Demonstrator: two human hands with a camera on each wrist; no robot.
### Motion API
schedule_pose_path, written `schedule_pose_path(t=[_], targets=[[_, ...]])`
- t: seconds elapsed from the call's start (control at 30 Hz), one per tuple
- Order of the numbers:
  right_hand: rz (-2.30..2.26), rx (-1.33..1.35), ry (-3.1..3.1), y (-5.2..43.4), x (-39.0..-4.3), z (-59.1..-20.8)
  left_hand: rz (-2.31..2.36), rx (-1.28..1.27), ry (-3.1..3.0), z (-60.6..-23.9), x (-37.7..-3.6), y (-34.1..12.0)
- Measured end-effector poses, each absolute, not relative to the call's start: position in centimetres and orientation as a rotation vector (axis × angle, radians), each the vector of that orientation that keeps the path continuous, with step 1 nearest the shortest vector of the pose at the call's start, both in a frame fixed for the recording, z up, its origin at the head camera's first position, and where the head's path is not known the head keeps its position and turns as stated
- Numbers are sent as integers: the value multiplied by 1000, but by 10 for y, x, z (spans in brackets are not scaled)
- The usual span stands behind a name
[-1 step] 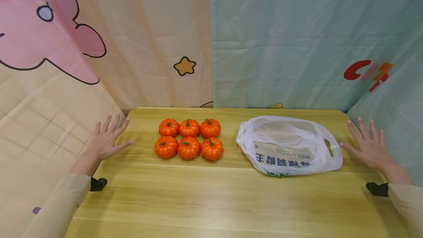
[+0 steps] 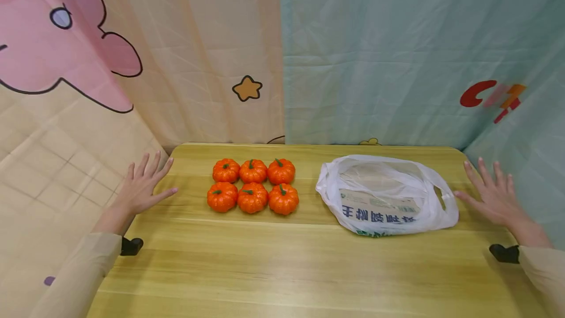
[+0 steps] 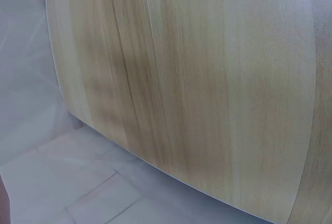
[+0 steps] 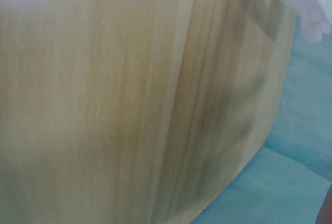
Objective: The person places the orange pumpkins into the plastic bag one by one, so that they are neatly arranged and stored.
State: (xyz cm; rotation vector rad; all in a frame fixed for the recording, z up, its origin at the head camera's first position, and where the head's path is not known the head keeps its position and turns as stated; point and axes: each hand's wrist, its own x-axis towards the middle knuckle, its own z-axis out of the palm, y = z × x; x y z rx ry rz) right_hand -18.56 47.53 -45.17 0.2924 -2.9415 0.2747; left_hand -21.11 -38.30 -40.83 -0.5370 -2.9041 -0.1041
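- A printed fabric backdrop, peach with cartoon shapes on one side and pale teal on the other, closes off the scene behind and to both sides.
- A light wooden table fills the foreground; the wrist views show little but its grain and its rounded edge.
- A white plastic bag lies slumped right of centre, mouth toward the backdrop, with a printed flat package showing through the film; a corner of the bag enters the right wrist view.
- Six small orange pumpkins sit left of centre in two tidy rows of three, each touching its neighbours, stems up, well apart from the bag, a neat grid that looks set out for easy reach.
- The left hand hovers flat at the table's left edge, fingers spread wide, holding nothing, nearest the pumpkins.
- The right hand mirrors it at the right edge, fingers splayed and empty, just beside the bag's handle loop.
- Black wrist mounts sit at the ends of the beige sleeves.
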Motion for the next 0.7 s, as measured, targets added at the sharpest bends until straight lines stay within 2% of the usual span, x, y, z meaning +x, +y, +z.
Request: schedule_pose_path(t=[0.43,0.7], targets=[[293,283,-2935,476,-186,-455,-88,-548,-2896,-409,-213,-384],[405,375,-2819,473,-186,-455,-197,-599,-2852,-416,-213,-374]])
